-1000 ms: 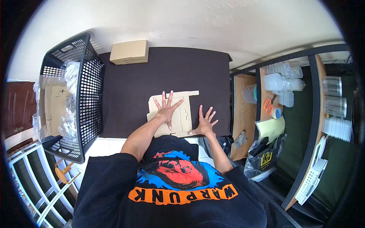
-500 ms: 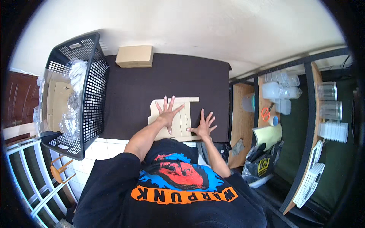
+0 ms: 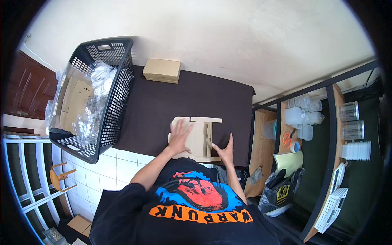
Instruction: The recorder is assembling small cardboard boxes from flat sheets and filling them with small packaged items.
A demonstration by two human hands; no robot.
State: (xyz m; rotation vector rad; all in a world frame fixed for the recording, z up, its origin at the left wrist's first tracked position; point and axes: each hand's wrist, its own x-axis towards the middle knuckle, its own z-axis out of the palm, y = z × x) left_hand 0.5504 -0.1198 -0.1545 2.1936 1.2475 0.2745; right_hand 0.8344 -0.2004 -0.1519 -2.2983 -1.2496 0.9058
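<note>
The light-brown cardboard sheet with cut flaps [image 3: 199, 136] lies on the bench covered with dark brown cloth [image 3: 228, 94], under the left hand [image 3: 179, 141] and to the left of the right hand [image 3: 226, 153]. The grip of the left hand is spread flat over the sheet, a little blurred, and closes on nothing. The grip of the right hand is also apart: the thumb points to the narrow side panel [image 3: 209, 138], which appears to stand up along the sheet, while the fingers stay away from it. Whether the thumb really touches, I cannot tell.

I judge that the step in hand is bending up this panel at its crease. The next move calls for steady pressure from the left palm and an even push from the right thumb, so that the crease does not twist.

Beyond the left hand there is a closed tan cardboard box [image 3: 162, 70]; farther left of it is a black plastic basket with holes [image 3: 115, 100]. Neither blocks the hands. The person's black T-shirt [image 3: 183, 230] is close to the near edge of the sheet, and may hinder work there.
</note>
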